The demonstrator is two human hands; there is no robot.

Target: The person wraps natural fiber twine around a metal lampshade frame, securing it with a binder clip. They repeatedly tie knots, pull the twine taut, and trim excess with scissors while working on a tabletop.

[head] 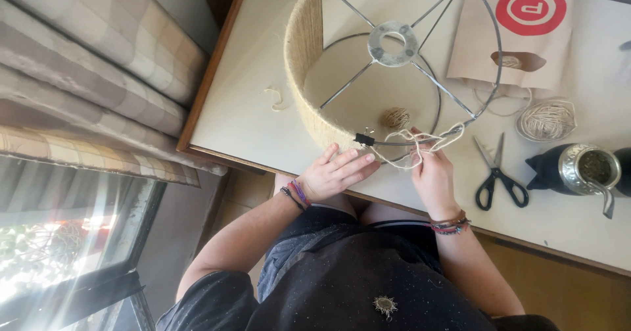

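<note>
Over at the far left there's the window and the checked curtain (98, 74), bright light pouring in, and then the edge of the bench (263, 127) begins. A small curl of cord (277, 99) lies loose on it, just beside the lampshade frame (394, 61), which sits on the bench in front of you, its left side already wrapped in jute and the rest bare wire spokes meeting at a metal ring. Your left hand (336, 172) lies at the bench's near edge, fingers stretched out and apart, gripping nothing, the fingertips just below the wrapped rim and close to the black clip (363, 139) pinched on the lower wire. Inside the frame a little twine ball (396, 117) rests on the bench. Now your right hand (434, 173) is up at the lower rim, fingers pinched together on the loose twine (427, 140), which loops in a tangle over the wire between your two hands. Further right, black-handled scissors (497, 176) lie with blades apart, near your right hand but not touching. Above them sits a coil of pale twine (547, 119), and behind that a brown paper bag (516, 32) with a red circle. At the far right, a dark gourd cup (578, 168) with a metal rim and straw.
</note>
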